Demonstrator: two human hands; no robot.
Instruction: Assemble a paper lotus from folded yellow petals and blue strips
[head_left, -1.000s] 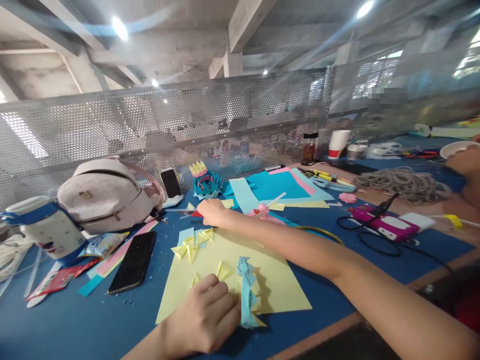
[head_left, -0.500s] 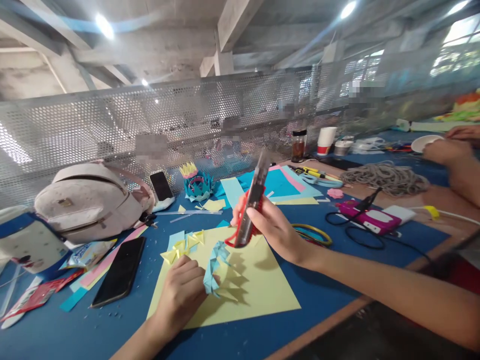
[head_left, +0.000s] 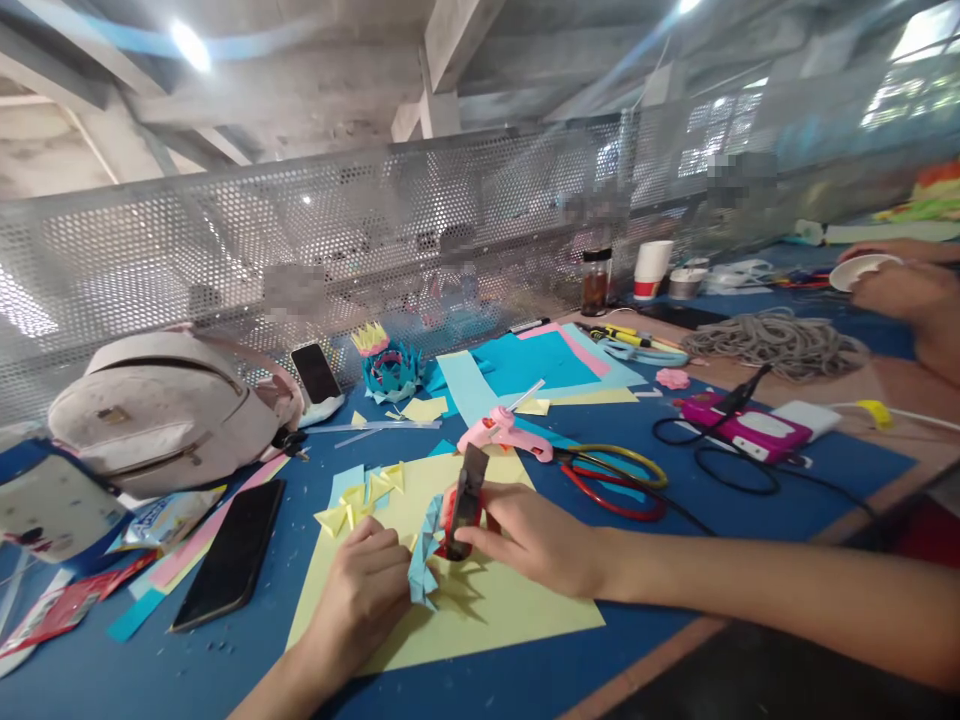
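Note:
My left hand [head_left: 367,580] is closed on a curved chain of folded light blue paper [head_left: 425,560], low over a yellow paper sheet [head_left: 525,580]. In my right hand [head_left: 517,530] is a red and black stapler [head_left: 465,505], its lower end against or just beside the blue chain; contact there is partly hidden. Small folded yellow paper pieces [head_left: 360,500] lie on the sheet's upper left. Just beyond the stapler sits a pink hot glue gun [head_left: 506,432], and scissors with yellow and red handles [head_left: 615,475] rest to its right.
A backpack [head_left: 165,400], a dark phone [head_left: 229,555] and snack wrappers stand or lie at left. Farther back are a blue paper lotus [head_left: 391,370] and coloured sheets [head_left: 540,360]. At right are a magenta device [head_left: 742,425], grey cord [head_left: 776,345] and another person's hands [head_left: 892,295].
My right hand has lowered and tilted the stapler from upright down to the blue paper chain. The glue gun behind it now shows. My left hand keeps its hold.

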